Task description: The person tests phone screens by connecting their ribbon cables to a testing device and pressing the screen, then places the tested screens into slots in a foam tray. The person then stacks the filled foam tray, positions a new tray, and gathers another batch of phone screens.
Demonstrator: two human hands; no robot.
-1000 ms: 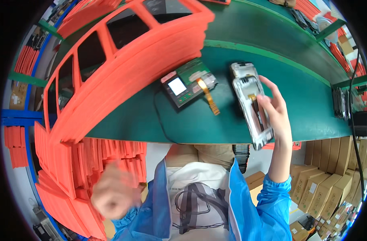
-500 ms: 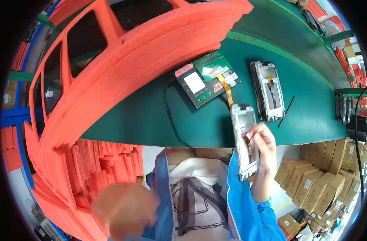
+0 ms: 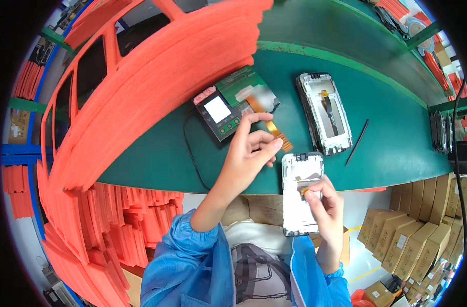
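Left fingers [image 3: 255,119] half curling at gold ribbon [image 3: 275,131], grip unclear; right fingers [image 3: 326,191] pinching phone frame [image 3: 296,217]; my tugging might be tearing ribbon.

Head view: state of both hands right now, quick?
Left hand: partly curled at the orange ribbon cable; cannot tell whether it grips it.
Right hand: closed, holding the white phone frame.

A white, black-edged phone frame [image 3: 296,210] is held lengthwise near a striped gold ribbon cable [image 3: 287,146].
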